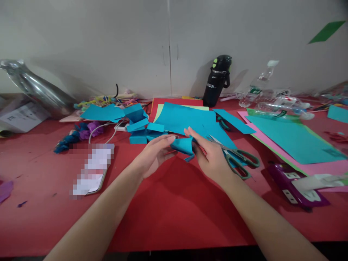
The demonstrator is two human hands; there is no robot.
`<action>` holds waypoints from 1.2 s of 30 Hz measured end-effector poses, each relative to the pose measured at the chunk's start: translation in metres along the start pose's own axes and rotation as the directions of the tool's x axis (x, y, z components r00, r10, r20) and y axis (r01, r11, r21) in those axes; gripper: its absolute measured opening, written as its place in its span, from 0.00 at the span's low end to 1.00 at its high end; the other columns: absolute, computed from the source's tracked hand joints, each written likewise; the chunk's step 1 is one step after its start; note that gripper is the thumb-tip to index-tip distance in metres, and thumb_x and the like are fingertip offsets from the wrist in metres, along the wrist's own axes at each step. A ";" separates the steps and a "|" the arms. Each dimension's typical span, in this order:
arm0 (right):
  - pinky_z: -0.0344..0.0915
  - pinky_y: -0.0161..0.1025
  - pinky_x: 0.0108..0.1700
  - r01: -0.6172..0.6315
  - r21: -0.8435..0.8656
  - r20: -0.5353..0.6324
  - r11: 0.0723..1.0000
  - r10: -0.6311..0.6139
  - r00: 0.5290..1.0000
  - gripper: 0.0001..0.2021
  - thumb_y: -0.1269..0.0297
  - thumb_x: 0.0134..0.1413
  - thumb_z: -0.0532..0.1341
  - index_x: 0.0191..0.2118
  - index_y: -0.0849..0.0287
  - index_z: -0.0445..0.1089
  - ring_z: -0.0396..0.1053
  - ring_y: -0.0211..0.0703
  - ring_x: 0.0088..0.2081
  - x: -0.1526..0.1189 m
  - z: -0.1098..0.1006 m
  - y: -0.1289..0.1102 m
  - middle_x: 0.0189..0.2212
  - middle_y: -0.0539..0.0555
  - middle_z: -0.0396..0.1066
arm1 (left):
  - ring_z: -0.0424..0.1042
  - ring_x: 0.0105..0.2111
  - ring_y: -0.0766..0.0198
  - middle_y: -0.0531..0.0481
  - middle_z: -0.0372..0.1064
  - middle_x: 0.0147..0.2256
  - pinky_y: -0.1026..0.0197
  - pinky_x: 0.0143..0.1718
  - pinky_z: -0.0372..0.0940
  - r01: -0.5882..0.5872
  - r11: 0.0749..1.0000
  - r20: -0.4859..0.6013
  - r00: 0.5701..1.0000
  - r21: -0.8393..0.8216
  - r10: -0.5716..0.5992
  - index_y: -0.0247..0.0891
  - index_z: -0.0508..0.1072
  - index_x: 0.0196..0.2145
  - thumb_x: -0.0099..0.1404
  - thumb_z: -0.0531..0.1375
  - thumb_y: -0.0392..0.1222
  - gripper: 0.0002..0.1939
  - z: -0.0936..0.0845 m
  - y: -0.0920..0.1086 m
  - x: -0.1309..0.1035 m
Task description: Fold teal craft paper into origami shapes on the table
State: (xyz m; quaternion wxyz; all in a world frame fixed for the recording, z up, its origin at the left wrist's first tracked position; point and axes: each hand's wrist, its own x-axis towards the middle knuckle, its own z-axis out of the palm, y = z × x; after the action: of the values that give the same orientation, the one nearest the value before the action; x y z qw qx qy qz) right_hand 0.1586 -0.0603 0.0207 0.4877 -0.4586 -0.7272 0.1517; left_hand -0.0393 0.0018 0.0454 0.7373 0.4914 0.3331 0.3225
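Between my two hands, just above the red table, is a small piece of blue paper that is bent and folded. My left hand pinches its left edge between thumb and fingers. My right hand holds the right end, its fingers partly hidden behind the paper. Beyond my left hand stand several folded blue paper pieces. A pair of scissors with dark green handles lies by my right hand, over a large blue sheet.
A phone lies at left, near a metal flask. At right are stacked coloured sheets and a purple tool. Along the back stand a black bottle and clear plastic bottles. The red table ends in front of me.
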 end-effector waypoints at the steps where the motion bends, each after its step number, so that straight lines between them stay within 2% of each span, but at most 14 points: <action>1: 0.69 0.52 0.61 -0.001 0.006 -0.013 1.000 0.002 1.000 0.26 0.71 0.68 0.52 0.68 0.47 0.58 0.67 0.49 0.62 0.000 0.000 0.001 0.62 0.54 0.68 | 0.74 0.53 0.51 0.42 0.75 0.50 0.47 0.57 0.68 0.000 1.000 -0.004 1.000 -0.017 0.000 0.39 0.78 0.45 0.64 0.65 0.49 0.14 0.001 0.000 0.000; 6: 0.75 0.48 0.52 -0.098 0.130 -0.014 0.987 0.100 0.995 0.17 0.65 0.67 0.57 0.59 0.50 0.69 0.74 0.49 0.54 -0.002 0.002 0.001 0.54 0.54 0.75 | 0.76 0.49 0.54 0.44 0.77 0.46 0.49 0.54 0.69 -0.021 1.000 0.005 1.000 -0.004 0.021 0.39 0.78 0.42 0.64 0.66 0.47 0.12 0.003 -0.001 -0.001; 8: 0.76 0.47 0.51 -0.112 0.188 0.005 0.976 0.113 0.994 0.15 0.66 0.67 0.57 0.56 0.50 0.71 0.75 0.48 0.53 -0.001 0.003 -0.002 0.53 0.53 0.76 | 0.75 0.49 0.54 0.44 0.77 0.45 0.50 0.54 0.69 -0.024 1.000 0.026 0.999 0.009 0.024 0.39 0.78 0.43 0.65 0.65 0.48 0.12 0.004 -0.001 -0.002; 12: 0.69 0.49 0.60 -0.025 0.186 0.004 0.982 0.024 1.000 0.16 0.70 0.66 0.58 0.53 0.47 0.75 0.71 0.46 0.58 0.003 0.003 -0.009 0.54 0.50 0.75 | 0.76 0.44 0.54 0.44 0.77 0.41 0.51 0.48 0.71 -0.030 0.999 0.028 0.999 0.019 0.029 0.39 0.79 0.43 0.66 0.64 0.52 0.16 0.004 -0.002 -0.002; 17: 0.69 0.46 0.57 0.032 0.151 -0.017 0.988 -0.030 0.999 0.17 0.72 0.66 0.57 0.53 0.47 0.75 0.72 0.44 0.54 0.006 0.002 -0.007 0.52 0.53 0.74 | 0.74 0.41 0.57 0.44 0.76 0.41 0.56 0.44 0.68 -0.010 1.000 0.011 1.000 0.016 0.010 0.38 0.78 0.45 0.62 0.68 0.51 0.17 0.007 -0.004 -0.003; 21: 0.71 0.43 0.51 0.004 0.141 -0.036 0.990 0.001 0.999 0.15 0.72 0.65 0.58 0.51 0.49 0.76 0.73 0.44 0.49 0.005 0.003 -0.003 0.46 0.54 0.75 | 0.73 0.44 0.56 0.42 0.75 0.44 0.55 0.47 0.66 -0.026 0.998 -0.001 1.000 0.052 0.026 0.35 0.78 0.45 0.61 0.69 0.51 0.20 0.007 -0.007 -0.002; 24: 0.71 0.41 0.49 -0.063 0.192 -0.071 0.979 0.078 0.994 0.12 0.71 0.65 0.59 0.49 0.52 0.75 0.74 0.43 0.47 0.004 0.004 -0.003 0.44 0.53 0.77 | 0.72 0.45 0.56 0.42 0.74 0.45 0.53 0.50 0.64 -0.045 0.992 0.033 0.999 0.114 0.041 0.35 0.77 0.45 0.62 0.69 0.49 0.19 0.006 -0.009 -0.002; 27: 0.72 0.38 0.43 -0.123 0.252 -0.058 0.960 0.142 0.988 0.10 0.70 0.65 0.59 0.47 0.54 0.75 0.75 0.41 0.40 0.004 0.004 -0.005 0.40 0.52 0.78 | 0.71 0.44 0.57 0.43 0.74 0.43 0.54 0.50 0.64 -0.034 0.992 0.076 0.997 0.122 0.025 0.35 0.78 0.43 0.62 0.69 0.47 0.16 0.005 -0.009 -0.003; 29: 0.72 0.38 0.43 -0.127 0.280 0.000 0.952 0.132 0.991 0.10 0.69 0.66 0.58 0.48 0.54 0.75 0.75 0.41 0.41 0.004 0.003 -0.006 0.41 0.52 0.78 | 0.71 0.42 0.58 0.45 0.74 0.42 0.56 0.48 0.64 -0.016 0.996 0.100 0.995 0.092 0.006 0.35 0.78 0.43 0.62 0.69 0.47 0.15 0.004 -0.008 -0.004; 31: 0.71 0.40 0.47 -0.108 0.293 0.050 0.950 0.098 0.994 0.12 0.68 0.68 0.57 0.50 0.52 0.75 0.74 0.43 0.46 0.006 0.000 -0.007 0.46 0.53 0.77 | 0.71 0.42 0.59 0.45 0.73 0.42 0.56 0.48 0.64 0.007 0.998 0.112 0.994 0.062 -0.013 0.35 0.78 0.43 0.62 0.69 0.46 0.15 0.003 -0.006 -0.004; 33: 0.69 0.41 0.51 -0.080 0.286 0.069 0.955 0.063 0.996 0.13 0.68 0.68 0.57 0.52 0.51 0.75 0.73 0.44 0.50 0.008 -0.003 -0.008 0.49 0.54 0.76 | 0.70 0.43 0.58 0.45 0.73 0.42 0.55 0.49 0.64 0.014 0.999 0.120 0.993 0.034 -0.018 0.35 0.78 0.44 0.62 0.68 0.47 0.16 0.002 -0.005 -0.004; 36: 0.69 0.40 0.51 -0.055 0.273 0.071 0.961 0.037 0.997 0.14 0.69 0.68 0.57 0.52 0.50 0.76 0.73 0.43 0.50 0.009 -0.005 -0.009 0.50 0.54 0.76 | 0.70 0.42 0.58 0.45 0.73 0.40 0.55 0.49 0.64 -0.007 1.000 0.141 0.990 0.006 0.006 0.35 0.78 0.43 0.65 0.65 0.51 0.16 0.002 -0.005 -0.003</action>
State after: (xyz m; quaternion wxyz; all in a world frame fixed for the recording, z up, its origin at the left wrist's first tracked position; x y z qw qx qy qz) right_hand 0.1574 -0.0590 0.0340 0.5191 -0.3981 -0.7038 0.2770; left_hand -0.0390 -0.0031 0.0414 0.7564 0.5165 0.2796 0.2880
